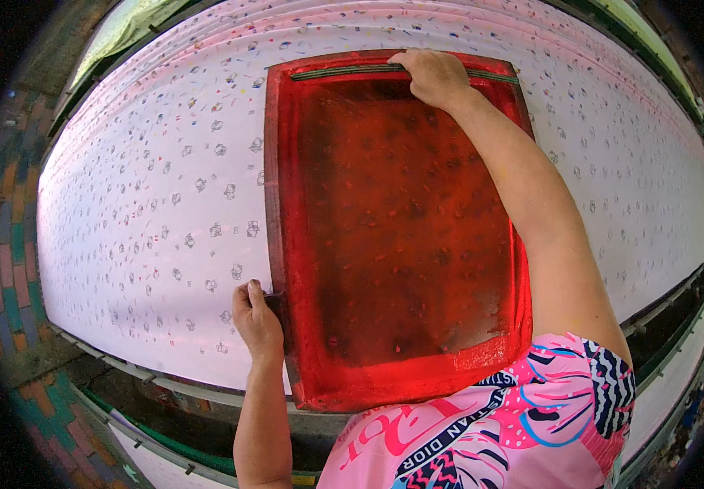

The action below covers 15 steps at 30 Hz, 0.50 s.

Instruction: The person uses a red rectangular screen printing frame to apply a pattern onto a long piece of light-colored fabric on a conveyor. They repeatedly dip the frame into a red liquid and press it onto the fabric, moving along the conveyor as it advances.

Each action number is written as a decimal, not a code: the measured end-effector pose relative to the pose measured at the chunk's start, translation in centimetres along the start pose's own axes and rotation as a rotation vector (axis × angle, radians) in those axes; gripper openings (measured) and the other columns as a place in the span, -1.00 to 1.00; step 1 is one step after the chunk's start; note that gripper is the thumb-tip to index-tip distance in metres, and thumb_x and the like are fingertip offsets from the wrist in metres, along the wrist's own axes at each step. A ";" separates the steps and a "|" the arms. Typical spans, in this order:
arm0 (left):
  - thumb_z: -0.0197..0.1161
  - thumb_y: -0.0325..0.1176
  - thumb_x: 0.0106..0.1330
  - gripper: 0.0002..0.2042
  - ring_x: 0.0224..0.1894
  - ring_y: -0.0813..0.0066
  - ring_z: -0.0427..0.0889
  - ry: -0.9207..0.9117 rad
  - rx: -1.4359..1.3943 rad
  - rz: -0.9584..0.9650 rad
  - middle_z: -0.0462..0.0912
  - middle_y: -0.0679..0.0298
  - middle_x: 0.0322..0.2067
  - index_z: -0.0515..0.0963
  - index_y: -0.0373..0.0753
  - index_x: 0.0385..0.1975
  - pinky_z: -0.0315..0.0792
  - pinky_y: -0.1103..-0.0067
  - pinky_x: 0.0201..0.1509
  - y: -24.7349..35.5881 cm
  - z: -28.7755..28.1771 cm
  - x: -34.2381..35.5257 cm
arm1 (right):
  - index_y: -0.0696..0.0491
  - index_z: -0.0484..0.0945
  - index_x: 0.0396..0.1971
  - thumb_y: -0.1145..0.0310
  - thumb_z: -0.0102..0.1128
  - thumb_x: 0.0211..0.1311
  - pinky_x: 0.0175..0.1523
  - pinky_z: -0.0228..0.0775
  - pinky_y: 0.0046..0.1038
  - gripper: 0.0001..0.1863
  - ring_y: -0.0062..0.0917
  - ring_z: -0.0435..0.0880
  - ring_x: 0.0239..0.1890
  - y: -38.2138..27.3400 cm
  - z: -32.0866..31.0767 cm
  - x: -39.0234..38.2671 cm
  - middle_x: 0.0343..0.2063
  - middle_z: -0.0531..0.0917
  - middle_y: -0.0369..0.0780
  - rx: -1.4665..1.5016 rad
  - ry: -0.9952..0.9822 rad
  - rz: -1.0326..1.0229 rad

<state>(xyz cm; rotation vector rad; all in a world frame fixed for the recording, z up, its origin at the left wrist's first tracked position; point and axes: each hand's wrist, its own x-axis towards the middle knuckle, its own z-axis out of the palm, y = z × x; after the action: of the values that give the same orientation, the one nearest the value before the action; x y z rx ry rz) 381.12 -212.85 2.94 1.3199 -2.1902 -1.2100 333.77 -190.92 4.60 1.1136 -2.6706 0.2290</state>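
Note:
A red screen-printing frame (280, 204) lies on white fabric (148, 155) printed with small dark outlined figures. Dark red ink or stain covers its mesh, with a wet shine near the lower right corner. Across the frame's far end lies a long, thin squeegee (344, 72). My right hand (433, 77) reaches over the frame, its fingers closed over the squeegee near the middle. At the frame's near left side, my left hand (256, 322) is closed around a small dark handle (275, 306), most of which its fingers and the rim leave in view.
The fabric stretches over a long table, whose near edge (148, 376) has a rail with small clips. Pink-tinted fabric folds (287, 26) run along the far side. Coloured paving bricks (10, 261) cover the floor at left. A second white surface (156, 460) stands closer to me.

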 end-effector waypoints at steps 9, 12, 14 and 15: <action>0.15 -0.20 0.72 -0.66 -0.25 0.45 0.45 0.024 -0.014 0.032 0.57 0.25 -0.34 0.59 -0.40 -0.19 0.41 0.42 -0.08 0.1 0.4 0.2 | -0.08 0.80 0.07 0.48 0.23 0.24 0.18 0.67 0.04 -0.59 -0.10 0.82 0.10 0.8 -2.2 2.7 0.01 0.85 -0.10 0.004 -0.346 -0.011; 0.15 -0.19 0.72 -0.65 -0.26 0.45 0.44 0.016 0.005 0.036 0.56 0.26 -0.35 0.59 -0.41 -0.21 0.40 0.43 -0.09 0.2 0.8 0.9 | -0.05 0.81 0.00 0.43 0.21 0.20 0.17 0.67 0.04 -0.62 -0.09 0.82 0.10 0.4 -2.2 2.8 -0.04 0.86 -0.08 0.053 -0.432 -0.028; 0.15 -0.18 0.72 -0.64 -0.27 0.45 0.44 0.013 0.020 0.045 0.55 0.26 -0.36 0.58 -0.41 -0.22 0.40 0.43 -0.10 0.1 1.2 1.4 | -0.05 0.79 -0.04 0.44 0.20 0.17 0.14 0.64 0.07 -0.64 -0.05 0.80 0.07 -0.1 -1.8 1.3 -0.07 0.85 -0.08 0.094 -0.428 -0.025; 0.15 -0.18 0.72 -0.63 -0.28 0.45 0.43 0.021 0.025 0.058 0.54 0.27 -0.37 0.58 -0.41 -0.24 0.40 0.43 -0.11 0.1 1.5 1.7 | -0.06 0.78 -0.06 0.45 0.20 0.15 0.12 0.63 0.08 -0.65 -0.03 0.79 0.06 -0.5 -1.6 0.5 -0.08 0.84 -0.08 0.115 -0.419 -0.023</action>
<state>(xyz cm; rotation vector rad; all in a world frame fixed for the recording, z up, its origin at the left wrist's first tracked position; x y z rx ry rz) 379.15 -213.51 1.87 1.2639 -2.2202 -1.1454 334.00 -191.26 6.29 1.3556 -3.0373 0.1606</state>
